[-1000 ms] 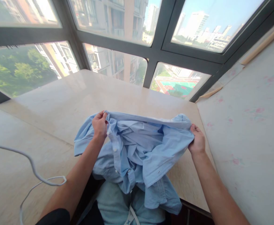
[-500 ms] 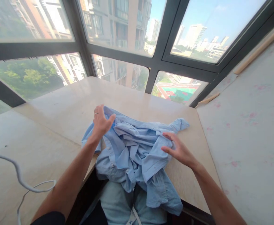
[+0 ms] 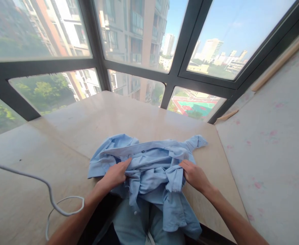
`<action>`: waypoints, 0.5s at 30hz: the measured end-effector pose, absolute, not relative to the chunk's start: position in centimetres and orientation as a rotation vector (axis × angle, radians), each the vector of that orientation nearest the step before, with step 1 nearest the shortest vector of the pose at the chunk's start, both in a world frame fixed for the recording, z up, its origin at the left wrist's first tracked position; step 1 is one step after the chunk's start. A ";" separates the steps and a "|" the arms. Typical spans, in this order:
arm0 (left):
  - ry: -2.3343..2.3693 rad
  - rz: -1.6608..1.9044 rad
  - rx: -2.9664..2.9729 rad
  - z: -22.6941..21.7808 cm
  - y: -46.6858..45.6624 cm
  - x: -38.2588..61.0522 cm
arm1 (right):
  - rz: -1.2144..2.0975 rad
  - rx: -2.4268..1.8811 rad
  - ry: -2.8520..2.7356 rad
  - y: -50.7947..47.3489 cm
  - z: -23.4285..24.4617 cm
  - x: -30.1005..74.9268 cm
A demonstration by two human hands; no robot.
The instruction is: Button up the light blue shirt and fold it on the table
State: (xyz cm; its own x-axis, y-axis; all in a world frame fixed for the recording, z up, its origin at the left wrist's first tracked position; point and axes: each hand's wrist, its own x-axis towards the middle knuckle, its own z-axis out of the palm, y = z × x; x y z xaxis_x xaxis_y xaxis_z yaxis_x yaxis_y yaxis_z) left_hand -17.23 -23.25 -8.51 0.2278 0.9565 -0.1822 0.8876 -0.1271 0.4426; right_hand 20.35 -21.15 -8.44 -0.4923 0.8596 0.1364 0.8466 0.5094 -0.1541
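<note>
A light blue button-up shirt (image 3: 152, 178) lies crumpled on the pale ledge, with its lower part hanging over the front edge onto my lap. Its collar band runs across the far side, and a small dark tag shows at the middle of it. My left hand (image 3: 115, 175) is closed on the cloth at the left front, index finger lying along the fabric and the other fingers partly hidden. On the right side, my right hand (image 3: 194, 173) pinches a fold of the shirt between thumb and fingers. One cuff points out at the far right.
The stone-like ledge (image 3: 70, 136) reaches back to dark-framed windows (image 3: 173, 80). A white cable (image 3: 43, 182) loops at the left, close to my left forearm. A flowered wall (image 3: 264, 149) borders the right side. My legs in pale trousers (image 3: 131, 226) are below the ledge.
Both hands, open above the shirt before, have come down and closed on its cloth. The left hand moved nearer to me; the shirt's left shoulder and front lie differently now.
</note>
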 end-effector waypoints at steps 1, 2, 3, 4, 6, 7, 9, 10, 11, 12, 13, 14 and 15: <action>1.633 0.254 2.028 -8.1 -22.8 -18.0 | 0.077 -1.493 -2.494 -21.0 -7.9 20.5; 1.585 0.309 2.003 -7.5 -22.3 -18.7 | 0.061 -1.514 -2.439 -20.8 -7.5 20.5; 1.565 0.377 1.973 -6.8 -21.7 -19.5 | 0.052 -1.528 -2.393 -20.6 -7.1 20.6; 1.584 0.479 1.941 -5.9 -21.0 -20.3 | 0.056 -1.533 -2.355 -20.5 -6.8 20.6; 1.748 0.767 1.829 -3.6 -19.4 -21.8 | 0.097 -1.521 -2.291 -20.1 -6.5 20.5; 1.851 0.931 1.737 -2.2 -18.6 -22.5 | 0.133 -1.513 -2.260 -19.8 -6.6 20.5; 2.001 1.249 1.528 1.1 -17.1 -23.8 | 0.232 -1.507 -2.204 -19.4 -7.1 20.2; 2.044 1.393 1.429 3.1 -16.4 -24.3 | 0.290 -1.511 -2.180 -19.2 -7.5 20.1; 2.078 1.497 1.389 5.1 -15.7 -24.8 | 0.355 -1.519 -2.161 -19.1 -8.0 19.8; 2.067 1.537 1.436 7.2 -15.1 -25.2 | 0.430 -1.527 -2.151 -19.1 -8.5 19.5; 2.028 1.562 1.491 9.2 -14.4 -25.6 | 0.517 -1.528 -2.153 -19.1 -9.1 19.2; 1.963 1.579 1.561 11.2 -13.7 -25.8 | 0.615 -1.520 -2.173 -19.2 -9.7 18.7; 1.871 1.578 1.646 13.0 -12.9 -26.0 | 0.716 -1.497 -2.210 -19.4 -10.2 18.2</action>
